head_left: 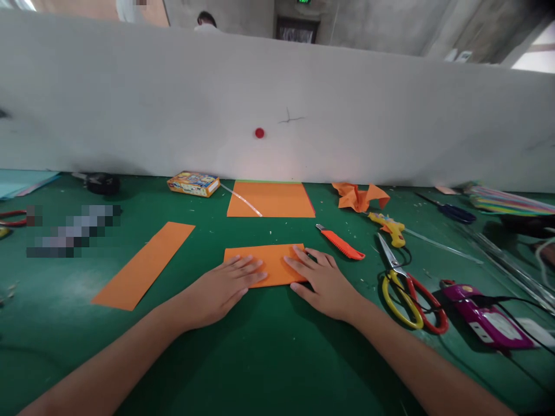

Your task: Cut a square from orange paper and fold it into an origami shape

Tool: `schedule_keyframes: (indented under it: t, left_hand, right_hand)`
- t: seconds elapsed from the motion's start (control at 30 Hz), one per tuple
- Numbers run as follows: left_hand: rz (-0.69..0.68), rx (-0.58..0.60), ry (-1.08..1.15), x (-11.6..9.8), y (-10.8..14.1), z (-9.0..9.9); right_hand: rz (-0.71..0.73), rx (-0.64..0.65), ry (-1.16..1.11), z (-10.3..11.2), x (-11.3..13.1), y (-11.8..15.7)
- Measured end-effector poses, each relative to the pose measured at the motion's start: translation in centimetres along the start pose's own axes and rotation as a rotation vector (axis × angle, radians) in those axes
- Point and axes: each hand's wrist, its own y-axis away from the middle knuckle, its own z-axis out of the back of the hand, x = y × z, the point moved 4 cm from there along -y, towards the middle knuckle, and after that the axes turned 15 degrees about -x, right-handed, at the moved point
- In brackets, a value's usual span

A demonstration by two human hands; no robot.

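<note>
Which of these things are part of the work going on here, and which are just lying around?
In the work, it seems:
- orange paper rectangle, under left hand and right hand
- perhaps the matching orange paper strip

Apparently lying about, untouched:
- orange plastic-handled knife
- metal scissors with yellow and red handles
- yellow plastic glue gun
- patterned cardboard box

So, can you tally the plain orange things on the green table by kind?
Flat paper pieces or stacks: 3 (middle piece, left strip, back sheet)
Crumpled paper: 1
Orange-handled cutter: 1
Total: 5
</note>
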Motion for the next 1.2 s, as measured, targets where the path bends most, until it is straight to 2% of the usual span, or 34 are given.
schedule_keyframes:
  t: [0.4, 0.57, 0.7, 1.2]
  left_hand:
    - [-0.033, -0.049, -0.007, -0.02, -0.14, 0.04]
    - [-0.07, -0.006, -0.085, -0.2, 0.0, -0.02]
    - [-0.098, -0.018, -0.111, -0.28, 0.08, 0.0]
    - [-0.09, -0.007, -0.107, -0.26, 0.09, 0.01]
  right_hand:
    - [-0.01, -0.011, 0.015, -0.02, 0.05, -0.06]
    - [-0.007, -0.015, 0.013, 0.07, 0.09, -0.07]
    - [-0.013, -0.014, 0.009, 0.1, 0.11, -0.05]
    - [-0.004, -0.016, 0.008, 0.07, 0.07, 0.02]
